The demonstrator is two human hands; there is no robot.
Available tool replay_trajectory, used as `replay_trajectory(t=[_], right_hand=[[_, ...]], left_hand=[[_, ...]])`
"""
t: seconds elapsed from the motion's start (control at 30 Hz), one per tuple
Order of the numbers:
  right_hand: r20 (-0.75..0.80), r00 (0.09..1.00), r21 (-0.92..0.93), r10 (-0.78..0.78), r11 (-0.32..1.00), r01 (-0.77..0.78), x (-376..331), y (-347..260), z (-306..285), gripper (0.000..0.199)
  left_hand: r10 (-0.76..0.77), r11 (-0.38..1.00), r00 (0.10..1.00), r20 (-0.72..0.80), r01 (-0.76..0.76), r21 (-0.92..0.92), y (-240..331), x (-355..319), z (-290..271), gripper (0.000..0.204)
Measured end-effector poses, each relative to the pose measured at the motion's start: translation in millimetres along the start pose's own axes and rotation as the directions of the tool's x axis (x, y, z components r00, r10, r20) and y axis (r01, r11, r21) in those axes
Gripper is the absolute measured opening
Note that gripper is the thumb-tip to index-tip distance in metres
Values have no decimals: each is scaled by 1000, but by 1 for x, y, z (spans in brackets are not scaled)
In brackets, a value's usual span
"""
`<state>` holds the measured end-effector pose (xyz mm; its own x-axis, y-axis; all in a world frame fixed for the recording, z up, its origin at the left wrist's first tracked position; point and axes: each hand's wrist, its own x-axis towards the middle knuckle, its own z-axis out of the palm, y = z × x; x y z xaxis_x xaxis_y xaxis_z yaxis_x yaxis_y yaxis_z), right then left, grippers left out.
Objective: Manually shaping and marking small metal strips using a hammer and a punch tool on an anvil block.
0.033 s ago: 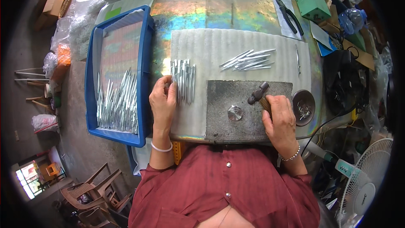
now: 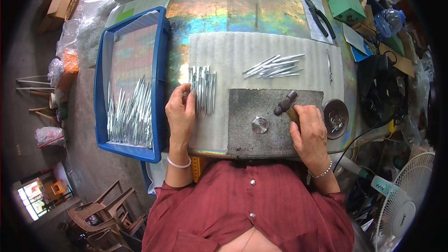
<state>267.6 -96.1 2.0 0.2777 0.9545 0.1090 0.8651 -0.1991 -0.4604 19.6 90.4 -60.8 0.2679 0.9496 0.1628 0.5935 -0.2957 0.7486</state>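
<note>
My left hand (image 2: pixel 181 107) rests at the left edge of a row of slender silver metal pieces (image 2: pixel 204 88). Its thumb and fingertips are curled close together beside the outermost piece, and what lies between them is hidden. In my right hand (image 2: pixel 309 130) is a small hammer (image 2: pixel 285 102), gripped by its wooden handle, its dark head over a grey slab (image 2: pixel 242 112). A round shiny metal disc (image 2: pixel 260 125) sits on that slab, left of the hammer head. Beyond the slab lies a loose pile of pointed silver pieces (image 2: pixel 275 66).
At the left, a blue tray (image 2: pixel 165 42) holds many similar pieces. A dark bowl (image 2: pixel 345 112) with small bits stands by my right hand. A single thin piece (image 2: pixel 330 67) and black-handled pliers (image 2: pixel 319 17) lie farther back. A green box (image 2: pixel 344 0) and a fan (image 2: pixel 403 200) are rightward.
</note>
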Motion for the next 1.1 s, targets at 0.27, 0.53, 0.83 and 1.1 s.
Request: replay_trajectory(t=[0.27, 0.53, 0.83, 1.1], right_hand=[[7, 1000, -20, 4, 1000, -4, 0, 0, 0, 39], [-89, 995, 365, 55, 931, -19, -4, 13, -5, 31], [219, 955, 699, 200, 651, -297, -10, 11, 4, 21], [204, 974, 795, 103, 563, -226, -14, 19, 12, 23]], left_hand=[[32, 998, 999, 3, -32, 59, -1, 0, 1, 20], [43, 998, 997, 72, -46, 50, -2, 2, -4, 20], [85, 995, 993, 83, -81, -51, 55, 15, -17, 20], [418, 907, 797, 436, -392, -153, 99, 82, 74, 16]])
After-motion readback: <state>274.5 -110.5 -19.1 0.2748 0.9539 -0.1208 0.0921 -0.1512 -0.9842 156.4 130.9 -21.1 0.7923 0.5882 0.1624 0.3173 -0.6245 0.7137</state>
